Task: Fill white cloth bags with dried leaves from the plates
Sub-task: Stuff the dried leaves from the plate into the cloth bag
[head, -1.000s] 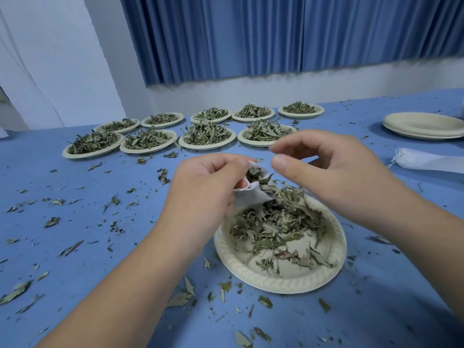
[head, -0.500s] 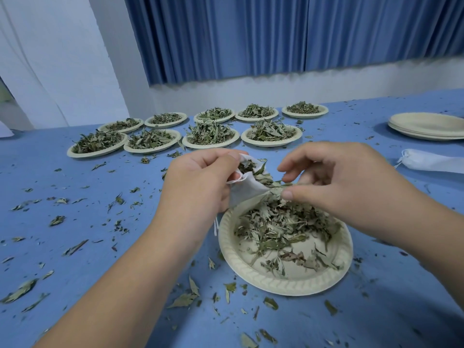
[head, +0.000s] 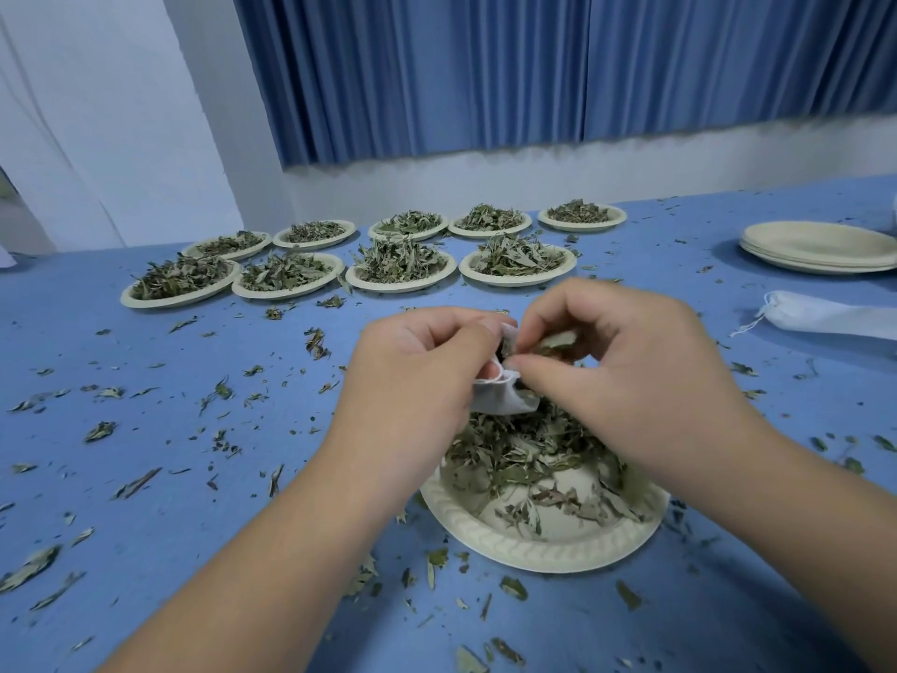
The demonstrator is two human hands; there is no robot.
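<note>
A cream paper plate [head: 548, 551] lies in front of me, heaped with dried leaves [head: 524, 459]. Over its far edge my left hand [head: 417, 381] grips a small white cloth bag [head: 500, 405] by its mouth, which faces right. Against that mouth my right hand [head: 616, 366] pinches a tuft of leaves with curled fingers. Most of the bag is hidden behind my two hands.
Several leaf-filled plates [head: 403, 264] stand in two rows at the back. A stack of empty plates [head: 820, 247] sits far right, with a filled white bag [head: 825, 315] lying before it. Loose leaf bits [head: 218, 395] litter the blue tablecloth.
My right hand dipped to the leaf pile, picked up a pinch and came up to the bag's mouth. My left hand has kept its hold on the bag.
</note>
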